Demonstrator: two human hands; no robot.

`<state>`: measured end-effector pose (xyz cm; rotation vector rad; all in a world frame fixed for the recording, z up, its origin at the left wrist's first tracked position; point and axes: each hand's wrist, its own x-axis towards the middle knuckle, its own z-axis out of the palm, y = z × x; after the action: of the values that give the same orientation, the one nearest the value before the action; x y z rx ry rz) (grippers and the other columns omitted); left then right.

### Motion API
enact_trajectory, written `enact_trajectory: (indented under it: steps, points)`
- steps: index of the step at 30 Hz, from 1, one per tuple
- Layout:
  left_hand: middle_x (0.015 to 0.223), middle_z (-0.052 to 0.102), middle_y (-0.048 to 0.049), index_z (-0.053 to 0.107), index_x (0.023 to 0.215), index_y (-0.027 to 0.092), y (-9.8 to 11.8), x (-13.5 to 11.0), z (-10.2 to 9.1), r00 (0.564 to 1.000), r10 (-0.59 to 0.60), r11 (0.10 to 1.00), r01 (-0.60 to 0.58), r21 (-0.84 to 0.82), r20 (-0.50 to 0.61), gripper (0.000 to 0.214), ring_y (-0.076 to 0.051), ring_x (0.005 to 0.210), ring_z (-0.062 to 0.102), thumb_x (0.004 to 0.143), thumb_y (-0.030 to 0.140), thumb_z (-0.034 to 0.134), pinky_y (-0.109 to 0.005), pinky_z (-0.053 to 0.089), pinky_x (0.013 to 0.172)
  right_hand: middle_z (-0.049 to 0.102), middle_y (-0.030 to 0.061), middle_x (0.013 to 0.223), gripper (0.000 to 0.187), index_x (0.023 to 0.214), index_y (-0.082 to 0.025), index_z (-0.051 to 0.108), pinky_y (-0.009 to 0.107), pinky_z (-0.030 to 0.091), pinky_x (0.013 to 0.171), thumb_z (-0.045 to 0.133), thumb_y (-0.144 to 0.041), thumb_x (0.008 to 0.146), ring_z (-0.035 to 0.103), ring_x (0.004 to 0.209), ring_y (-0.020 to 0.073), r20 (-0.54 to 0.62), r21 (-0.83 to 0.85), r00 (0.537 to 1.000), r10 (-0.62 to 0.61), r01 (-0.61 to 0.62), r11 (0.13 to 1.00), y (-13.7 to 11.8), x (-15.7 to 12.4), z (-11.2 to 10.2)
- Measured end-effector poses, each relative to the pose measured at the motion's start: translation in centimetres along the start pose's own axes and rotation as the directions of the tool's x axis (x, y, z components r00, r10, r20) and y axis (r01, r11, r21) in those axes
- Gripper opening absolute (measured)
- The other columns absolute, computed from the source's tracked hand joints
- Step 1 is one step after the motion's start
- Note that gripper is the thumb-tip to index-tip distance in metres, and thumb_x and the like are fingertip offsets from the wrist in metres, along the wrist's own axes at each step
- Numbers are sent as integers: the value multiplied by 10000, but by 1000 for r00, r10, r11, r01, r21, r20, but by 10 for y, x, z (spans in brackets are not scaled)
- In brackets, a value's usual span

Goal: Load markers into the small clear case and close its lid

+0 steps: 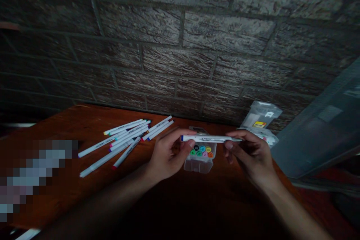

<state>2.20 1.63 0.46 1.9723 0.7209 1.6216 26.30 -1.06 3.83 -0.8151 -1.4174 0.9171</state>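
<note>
A white marker [209,139] with a blue end lies level between my two hands, above the table. My left hand [171,153] pinches it near the blue end with thumb and fingertips. At the other end, which looks dark and narrow, my right hand [251,155] grips it between thumb and fingers. Behind and below the marker stands a clear plastic case [199,165] with several markers in it. Their round coloured ends [202,151] face up, in green, black, blue, yellow, pink and orange. The marker and my hands hide part of the case.
Several loose white markers [126,137] with coloured ends are spread over the wooden table [84,120] at left. A clear container [260,116] with a yellow label stands at the back right, near a grey panel [317,131]. A brick wall [180,45] rises behind the table.
</note>
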Motion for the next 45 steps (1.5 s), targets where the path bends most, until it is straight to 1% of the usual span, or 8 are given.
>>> enact_trajectory:
  steps: [6,8,11,14,19,36,39,45]
  points:
    - [869,781,-42,755,1054,183,6,4,2,1000,10,1000,-10,2,-15,138,-136,674,691,929,216,709,-223,556,560,770,27,655,161,998,-232,824,210,555,445,868,-236,843,664,503,135,-11,-79,1000,-11,10,997,1,-4,-1]
    - [865,786,-42,754,1052,177,7,4,2,1000,-23,999,23,-40,-3,139,-138,679,705,927,221,712,-218,565,560,763,24,652,157,1015,-238,830,210,546,450,855,-256,861,657,506,133,-25,-62,1000,0,-1,998,4,-5,-4]
    - [945,807,-63,745,1086,170,8,4,2,996,-78,988,84,-133,45,160,-155,776,755,960,214,657,-231,613,644,754,26,656,149,1036,-248,835,214,539,459,826,-289,893,653,527,136,-32,-11,999,31,-31,999,8,-6,-7]
    - [941,812,-71,745,1077,168,9,4,1,992,-111,974,122,-189,66,164,-162,773,762,967,217,634,-240,622,642,725,21,616,132,990,-244,842,208,514,425,841,-301,871,638,518,143,-44,64,998,50,-47,997,7,-6,-5]
    - [922,813,-49,758,1027,202,10,8,1,990,-133,973,140,-183,51,139,-161,768,756,930,183,661,-249,627,648,682,5,574,127,933,-249,846,202,491,383,873,-317,829,611,481,140,-49,123,997,63,-57,991,2,-8,2]
    - [803,760,-15,751,882,196,12,11,4,973,-225,944,232,-235,60,52,-135,704,699,850,155,751,-223,575,598,694,-14,606,107,1021,-293,820,208,514,426,813,-315,916,628,491,126,-8,-64,1000,30,-31,997,13,-14,-11]
    - [809,764,-22,750,892,199,13,11,3,969,-235,944,245,-221,69,44,-143,702,700,859,171,749,-229,572,584,686,-12,597,112,1027,-288,819,220,509,423,810,-311,918,621,486,132,-11,-55,1000,26,-27,998,13,-14,-12]
    - [863,774,-42,744,953,182,8,7,4,980,-182,956,196,-219,83,106,-157,748,725,850,177,766,-243,597,632,678,-7,567,117,990,-284,832,230,486,404,840,-333,884,607,463,140,-23,20,997,69,-69,997,10,-11,-10]
